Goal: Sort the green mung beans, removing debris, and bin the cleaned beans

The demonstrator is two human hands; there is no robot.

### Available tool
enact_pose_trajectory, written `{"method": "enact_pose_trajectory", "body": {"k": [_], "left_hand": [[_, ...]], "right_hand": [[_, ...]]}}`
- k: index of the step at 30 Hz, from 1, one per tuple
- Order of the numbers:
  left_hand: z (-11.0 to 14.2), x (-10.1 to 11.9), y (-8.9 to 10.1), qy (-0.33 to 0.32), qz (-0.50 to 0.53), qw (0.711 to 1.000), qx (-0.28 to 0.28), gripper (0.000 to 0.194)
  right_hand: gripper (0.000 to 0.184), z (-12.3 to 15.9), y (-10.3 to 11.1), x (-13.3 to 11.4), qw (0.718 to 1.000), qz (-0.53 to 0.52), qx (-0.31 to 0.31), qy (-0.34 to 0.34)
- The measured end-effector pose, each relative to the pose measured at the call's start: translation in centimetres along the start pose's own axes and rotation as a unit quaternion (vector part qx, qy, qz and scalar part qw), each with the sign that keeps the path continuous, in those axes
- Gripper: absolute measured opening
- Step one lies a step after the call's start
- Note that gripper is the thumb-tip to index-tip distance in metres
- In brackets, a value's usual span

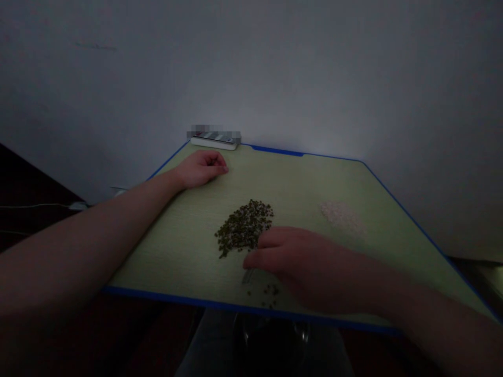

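A pile of small dark green beans (244,226) lies in the middle of a pale green table top with a blue rim (275,152). My right hand (298,259) rests flat beside the pile's near right edge, fingers stretched toward the left, touching the beans. A few loose beans (269,294) lie near the front edge under that hand. My left hand (201,167) rests on the far left of the table with its fingers curled in, and I see nothing in it. A small heap of white grains (341,215) sits to the right.
A flat white object (215,140) lies at the table's far edge against the wall. The grey wall stands close behind. Below the front edge a round dark container (271,340) shows dimly. A cable (47,205) runs at the left.
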State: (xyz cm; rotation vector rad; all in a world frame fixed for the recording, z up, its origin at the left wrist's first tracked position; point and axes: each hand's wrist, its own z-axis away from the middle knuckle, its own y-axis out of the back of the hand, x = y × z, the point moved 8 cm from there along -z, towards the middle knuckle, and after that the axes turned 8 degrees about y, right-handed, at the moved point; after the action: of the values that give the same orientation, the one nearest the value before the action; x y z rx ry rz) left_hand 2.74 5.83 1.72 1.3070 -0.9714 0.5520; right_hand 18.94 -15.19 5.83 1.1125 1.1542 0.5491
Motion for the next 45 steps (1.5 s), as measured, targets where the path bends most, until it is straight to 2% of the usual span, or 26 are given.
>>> {"method": "enact_pose_trajectory", "body": {"k": [4, 7, 13, 25, 34, 40, 45], "left_hand": [[-0.1, -0.2, 0.1, -0.001, -0.002, 1.0, 0.003, 0.017], [-0.1, -0.2, 0.1, 0.0, 0.003, 1.0, 0.002, 0.018], [-0.3, -0.3, 0.0, -0.005, 0.012, 1.0, -0.001, 0.019], [-0.2, -0.4, 0.0, 0.011, 0.016, 1.0, 0.004, 0.017], [0.0, -0.1, 0.2, 0.002, 0.009, 1.0, 0.005, 0.016], [0.0, -0.2, 0.1, -0.001, 0.014, 1.0, 0.004, 0.017], [-0.1, -0.4, 0.1, 0.011, 0.015, 1.0, 0.0, 0.017]], "right_hand": [[0.043, -1.0, -1.1, -0.6, 0.999, 0.046, -0.003, 0.02], [0.037, -1.3, -1.7, -0.8, 0.998, 0.054, -0.019, 0.028], [0.034, -0.9, -2.2, -0.4, 0.998, 0.034, -0.059, 0.002], [0.029, 0.3, -1.7, 0.7, 0.994, -0.016, -0.082, -0.065], [0.035, 1.2, -1.4, 0.9, 0.991, -0.062, -0.096, -0.069], [0.03, 1.6, -1.3, 0.9, 0.989, -0.074, -0.112, -0.064], [0.022, 1.8, -1.9, 0.4, 0.984, -0.084, -0.151, -0.044]]}}
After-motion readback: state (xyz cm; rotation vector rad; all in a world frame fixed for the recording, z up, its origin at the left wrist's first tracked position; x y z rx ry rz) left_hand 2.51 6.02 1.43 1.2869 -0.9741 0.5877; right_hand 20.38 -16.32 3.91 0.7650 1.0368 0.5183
